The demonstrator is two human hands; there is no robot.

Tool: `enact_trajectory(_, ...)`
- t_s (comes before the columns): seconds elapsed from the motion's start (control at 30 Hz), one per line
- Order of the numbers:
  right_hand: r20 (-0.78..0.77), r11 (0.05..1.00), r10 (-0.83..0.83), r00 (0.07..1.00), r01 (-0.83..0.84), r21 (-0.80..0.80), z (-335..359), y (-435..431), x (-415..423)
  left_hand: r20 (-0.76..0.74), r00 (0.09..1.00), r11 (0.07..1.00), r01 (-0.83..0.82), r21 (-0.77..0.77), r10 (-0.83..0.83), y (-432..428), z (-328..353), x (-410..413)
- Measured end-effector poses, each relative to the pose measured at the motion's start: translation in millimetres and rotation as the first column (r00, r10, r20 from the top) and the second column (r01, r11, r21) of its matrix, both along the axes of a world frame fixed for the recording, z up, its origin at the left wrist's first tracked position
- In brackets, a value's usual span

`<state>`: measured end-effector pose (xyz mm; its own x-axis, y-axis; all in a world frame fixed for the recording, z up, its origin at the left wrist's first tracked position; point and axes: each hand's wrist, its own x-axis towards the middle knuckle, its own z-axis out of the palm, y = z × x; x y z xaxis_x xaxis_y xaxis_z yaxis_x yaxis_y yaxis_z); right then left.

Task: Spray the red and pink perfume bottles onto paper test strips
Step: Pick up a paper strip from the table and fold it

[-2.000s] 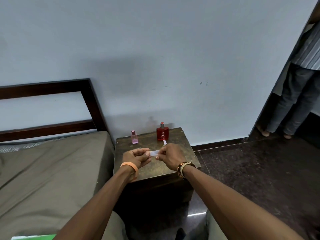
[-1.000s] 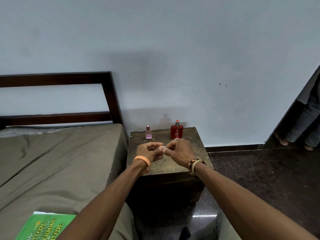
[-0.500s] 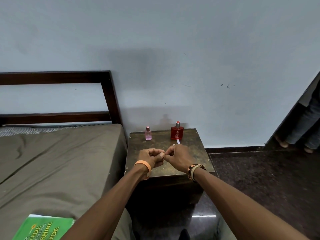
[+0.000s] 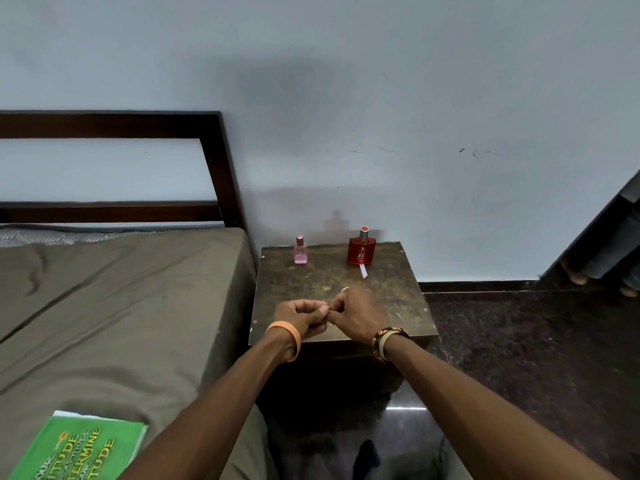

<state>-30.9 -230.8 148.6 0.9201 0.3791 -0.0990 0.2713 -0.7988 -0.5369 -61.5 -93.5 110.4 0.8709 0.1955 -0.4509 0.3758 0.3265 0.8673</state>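
A small pink perfume bottle [image 4: 300,250] and a larger red perfume bottle [image 4: 361,247] stand upright at the back of a dark wooden bedside table [image 4: 398,299]. A white paper test strip [image 4: 362,270] lies flat just in front of the red bottle. My left hand [image 4: 303,316] and my right hand [image 4: 358,313] meet over the table's front half, fingertips together, pinching a small piece of paper that their curled fingers almost wholly hide. Both hands are well short of the bottles.
A bed with a brown sheet [image 4: 121,306] and a dark headboard [image 4: 221,168] borders the table on the left. A green book [image 4: 79,448] lies on the bed. Dark floor [image 4: 519,358] spreads to the right, where a person's feet [image 4: 581,275] stand by the wall.
The white paper that showed between my hands two seconds ago is now folded away inside my fingertips, which have closed together. The view has shifted left and down. The bottles have not moved.
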Motion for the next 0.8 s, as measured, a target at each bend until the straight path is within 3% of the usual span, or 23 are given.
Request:
enact_trajectory(0.27, 0.048, 1.000, 0.004, 0.999, -0.003, -0.028, -15.5, 14.5, 6.0, -0.087, 0.996, 1.000, 0.019, 0.010, -0.018, 11.6, -18.8, 12.1)
enact_trajectory(0.5, 0.167, 0.995, 0.060, 0.984, -0.046, -0.086, -50.8, 40.3, 3.3, -0.163, 0.987, 0.983, -0.024, -0.182, -0.006, 36.0, -43.5, 11.8)
enact_trajectory(0.57, 0.121, 0.996, 0.076, 0.990, -0.070, -0.052, -59.9, 49.4, 2.2, -0.200, 0.979, 0.973, -0.081, -0.217, 0.037, 44.8, -51.7, 8.9)
enact_trajectory(0.63, 0.001, 0.993, 0.039, 0.999, -0.039, 0.108, -68.0, 58.7, 5.8, -0.226, 0.969, 0.967, -0.149, -0.207, 0.101, 56.7, -62.3, 8.9)
enact_trajectory(0.7, -0.139, 0.961, -0.034, 0.990, 0.070, 0.267, -76.9, 67.8, 11.9, -0.238, 0.963, 0.981, -0.159, -0.109, 0.129, 70.0, -73.3, 10.9)
enact_trajectory(0.8, -0.331, 0.891, -0.149, 0.932, 0.272, 0.364, -93.2, 80.4, 24.6, -0.254, 0.963, 0.991, -0.065, 0.116, 0.093, 90.6, -88.6, 20.8)
